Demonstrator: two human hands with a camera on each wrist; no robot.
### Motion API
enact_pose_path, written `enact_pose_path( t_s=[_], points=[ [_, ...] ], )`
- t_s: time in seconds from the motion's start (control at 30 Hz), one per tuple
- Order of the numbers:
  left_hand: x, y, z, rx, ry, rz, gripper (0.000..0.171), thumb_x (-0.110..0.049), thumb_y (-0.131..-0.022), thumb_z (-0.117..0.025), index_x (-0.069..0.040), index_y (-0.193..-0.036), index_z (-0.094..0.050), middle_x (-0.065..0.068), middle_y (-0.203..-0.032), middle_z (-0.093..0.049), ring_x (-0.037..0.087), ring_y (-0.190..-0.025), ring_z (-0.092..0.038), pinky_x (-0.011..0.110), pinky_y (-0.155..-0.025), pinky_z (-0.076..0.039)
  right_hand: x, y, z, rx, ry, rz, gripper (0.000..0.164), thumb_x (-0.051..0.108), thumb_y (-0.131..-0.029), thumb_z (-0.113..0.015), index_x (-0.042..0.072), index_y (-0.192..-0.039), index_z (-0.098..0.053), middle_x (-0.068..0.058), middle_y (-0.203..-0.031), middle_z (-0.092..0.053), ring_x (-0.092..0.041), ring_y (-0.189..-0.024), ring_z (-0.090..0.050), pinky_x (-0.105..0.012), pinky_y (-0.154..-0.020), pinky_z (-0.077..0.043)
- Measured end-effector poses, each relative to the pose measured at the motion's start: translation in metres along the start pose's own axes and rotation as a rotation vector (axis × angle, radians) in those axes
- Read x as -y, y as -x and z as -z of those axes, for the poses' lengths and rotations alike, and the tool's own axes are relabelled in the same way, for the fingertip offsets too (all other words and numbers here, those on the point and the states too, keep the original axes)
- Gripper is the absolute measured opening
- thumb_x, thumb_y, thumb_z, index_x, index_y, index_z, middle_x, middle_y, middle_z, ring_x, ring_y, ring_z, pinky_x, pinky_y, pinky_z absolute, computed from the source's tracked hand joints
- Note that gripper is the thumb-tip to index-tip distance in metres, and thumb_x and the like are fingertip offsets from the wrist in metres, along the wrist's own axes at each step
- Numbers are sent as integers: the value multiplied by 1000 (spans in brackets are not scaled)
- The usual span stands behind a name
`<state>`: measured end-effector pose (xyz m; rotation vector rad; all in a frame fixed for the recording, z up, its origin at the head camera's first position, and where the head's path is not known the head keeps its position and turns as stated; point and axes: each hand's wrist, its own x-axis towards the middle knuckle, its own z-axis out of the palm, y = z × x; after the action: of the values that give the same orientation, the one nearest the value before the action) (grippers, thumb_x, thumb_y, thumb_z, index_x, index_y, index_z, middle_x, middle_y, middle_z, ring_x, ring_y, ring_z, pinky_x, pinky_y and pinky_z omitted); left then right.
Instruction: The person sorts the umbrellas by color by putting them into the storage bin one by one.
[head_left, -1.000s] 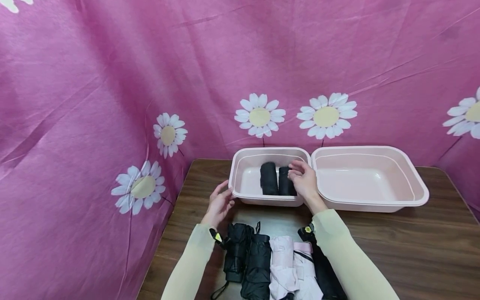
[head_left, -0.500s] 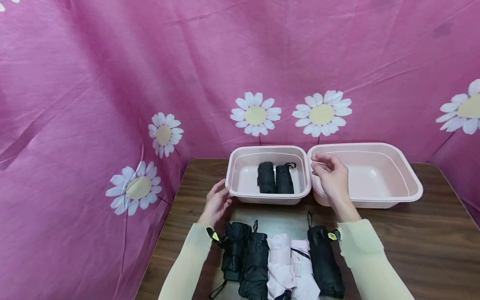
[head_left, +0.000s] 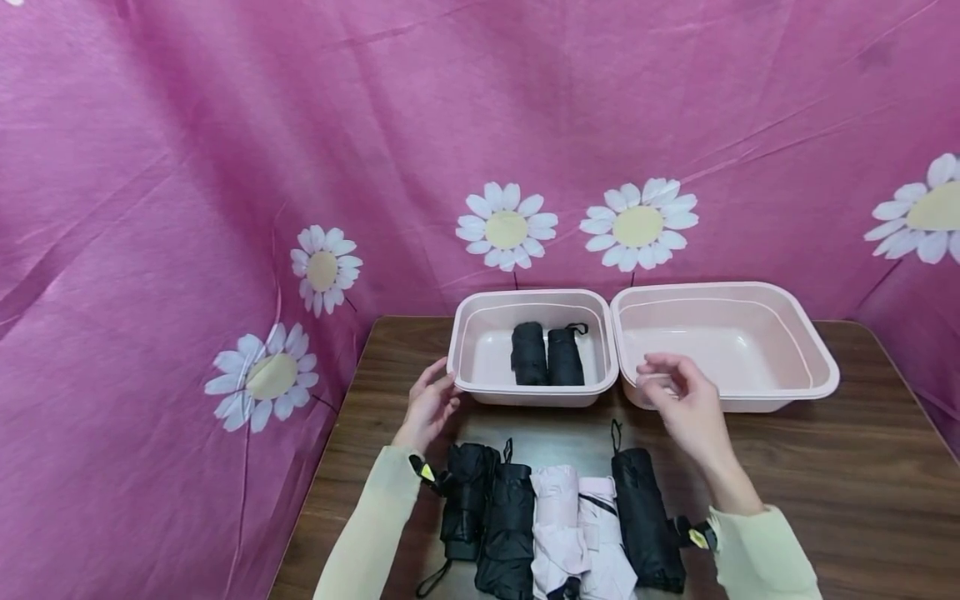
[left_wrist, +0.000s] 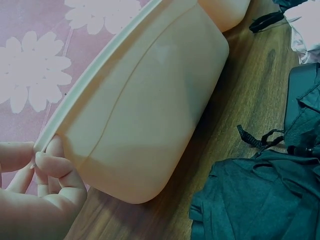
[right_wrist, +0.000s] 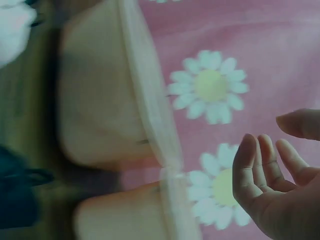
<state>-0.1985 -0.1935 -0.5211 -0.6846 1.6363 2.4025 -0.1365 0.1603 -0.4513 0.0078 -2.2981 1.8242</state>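
Note:
My left hand [head_left: 427, 407] pinches the rim of the smaller pale pink plastic basin [head_left: 525, 398] at its near left corner. The left wrist view shows thumb and fingers on either side of that rim. Inside the basin, two folded black umbrellas [head_left: 529, 354] lie side by side. My right hand [head_left: 688, 408] hovers over the front edge of the larger pink basin [head_left: 810, 367], fingers loosely bent and holding nothing. Below the hands, a row of folded umbrellas lies on the table: two black ones [head_left: 471, 500] at left, two pale pink ones [head_left: 557, 508], and a black one [head_left: 647, 517] at right.
The brown wooden table [head_left: 825, 483] carries everything. Both basins stand side by side at its back edge. A pink curtain [head_left: 420, 125] with printed daisies hangs right behind them and along the left side.
My right hand has left the right-hand umbrella in the smaller basin and moved right and toward me, over the larger basin's front edge. The left hand stays on the rim.

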Motion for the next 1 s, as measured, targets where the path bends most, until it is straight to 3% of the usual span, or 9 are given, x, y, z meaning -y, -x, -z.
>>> enact_pose_path(
  t_s=[0.1,0.33,0.43,0.67,0.87,1.0],
  points=[
    [0,0,0,2,7,-7,43,-6,-96,-55,-14,-138,-49,4,-81,-65,10,-64,-60,17,-52,-43,-19,17,-4,22,70,-39,29,1,-89,-62,-3,-117,-56,16,-96,-63,6,-81,-61,-12,-69,-52],
    [0,-1,-1,13,37,-36,44,-2,-96,-53,-12,-139,-48,1,-77,-61,8,-61,-59,17,-51,-39,-59,52,-11,23,268,-166,35,9,-88,-67,0,-121,-57,-19,-111,-65,8,-77,-55,-11,-67,-46],
    [0,0,-3,14,38,-40,44,-2,-96,-53,-11,-139,-47,1,-76,-61,8,-61,-59,16,-51,-38,-71,65,-9,45,341,-227,39,13,-87,-68,1,-122,-57,-20,-115,-64,4,-80,-56,-14,-68,-45],
    [1,-1,-4,21,24,-36,45,-3,-96,-54,-12,-140,-47,0,-78,-62,8,-63,-60,17,-52,-39,-93,94,1,138,473,-326,57,28,-85,-72,-5,-127,-51,-27,-118,-56,-28,-95,-59,-30,-76,-45],
    [2,-3,-2,24,17,-44,46,-3,-96,-54,-11,-140,-46,1,-80,-61,8,-64,-60,16,-52,-39,-103,109,2,203,529,-350,78,36,-78,-78,-12,-130,-44,-31,-117,-55,-33,-99,-55,-39,-80,-44],
    [2,-1,-2,23,22,-43,45,-2,-96,-53,-11,-140,-47,0,-77,-60,8,-63,-59,16,-51,-39,-104,111,-2,268,538,-416,89,39,-77,-78,-14,-135,-36,-33,-120,-50,-39,-108,-50,-50,-89,-43]
  ],
)
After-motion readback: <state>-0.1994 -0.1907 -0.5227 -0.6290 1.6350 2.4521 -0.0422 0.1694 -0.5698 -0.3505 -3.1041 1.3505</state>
